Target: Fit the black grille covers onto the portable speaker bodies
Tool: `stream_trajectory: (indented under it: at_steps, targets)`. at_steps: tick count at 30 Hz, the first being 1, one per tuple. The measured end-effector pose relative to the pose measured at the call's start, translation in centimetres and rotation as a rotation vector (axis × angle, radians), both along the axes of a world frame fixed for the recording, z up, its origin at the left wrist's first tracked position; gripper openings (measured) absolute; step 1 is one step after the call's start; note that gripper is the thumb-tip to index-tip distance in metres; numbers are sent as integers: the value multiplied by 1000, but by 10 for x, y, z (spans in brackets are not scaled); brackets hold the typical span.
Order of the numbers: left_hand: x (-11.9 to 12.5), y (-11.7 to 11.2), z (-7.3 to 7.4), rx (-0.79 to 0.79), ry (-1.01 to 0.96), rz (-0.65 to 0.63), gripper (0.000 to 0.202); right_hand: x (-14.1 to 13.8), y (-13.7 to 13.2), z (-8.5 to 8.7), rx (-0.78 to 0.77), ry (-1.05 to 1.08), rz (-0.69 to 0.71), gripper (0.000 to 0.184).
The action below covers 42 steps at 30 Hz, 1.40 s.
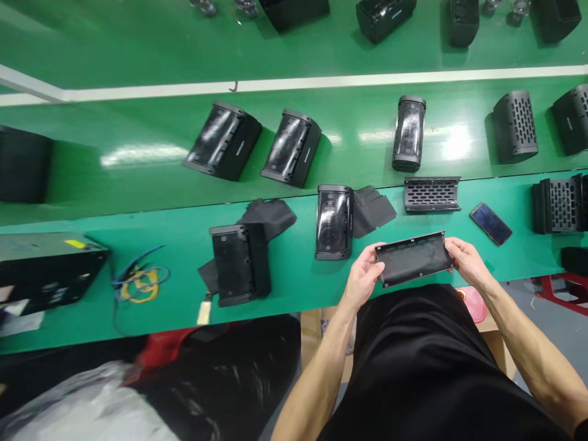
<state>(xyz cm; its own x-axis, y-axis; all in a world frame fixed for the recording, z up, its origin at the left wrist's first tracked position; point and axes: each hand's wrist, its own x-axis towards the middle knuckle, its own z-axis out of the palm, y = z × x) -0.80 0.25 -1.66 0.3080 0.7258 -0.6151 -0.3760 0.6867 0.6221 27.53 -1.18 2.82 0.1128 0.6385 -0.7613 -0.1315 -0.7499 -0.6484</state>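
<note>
Green worktop [294, 275] spans the scene. Left hand [362, 278] and right hand [466, 260] clamp opposite ends of a black panel [413, 262]; a phone [490, 224] lies farther right.

A white rail [294, 81] divides the green tabletops [294, 275] (glossy enough to mirror light [456, 144]), with grey floor [569, 334] at right.

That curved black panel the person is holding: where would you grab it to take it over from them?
Grip the panel midway along its far long edge, I'd say, coming from across the bench: its short ends are in the left hand and right hand, and its near long edge faces the person's body.
</note>
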Motion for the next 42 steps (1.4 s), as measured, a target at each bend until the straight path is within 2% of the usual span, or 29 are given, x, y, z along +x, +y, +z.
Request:
stream_trajectory:
  at_steps: [6,22,29,33,36,39,42]
  targets:
    - [-3,-4,1,80,0,-23,54,3,0,1,18,-9,18,52]
    - [-6,-10,-9,122,4,-95,63,8,-1,-4,52,-48,15,50]
    - [-4,-9,-3,125,-3,-79,64,7,5,-1,40,-22,-23,51]
    - [-10,-6,-1,33,-124,-46,63,4,15,7,26,31,-51,53]
    - [-13,8,-8,-116,-277,-35,59,4,27,12,13,85,-58,52]
    - [-6,30,-20,-274,-425,-110,66,3,45,15,-15,125,3,53]
    - [6,53,-28,-390,-606,-239,72,-4,67,15,-50,158,156,56]
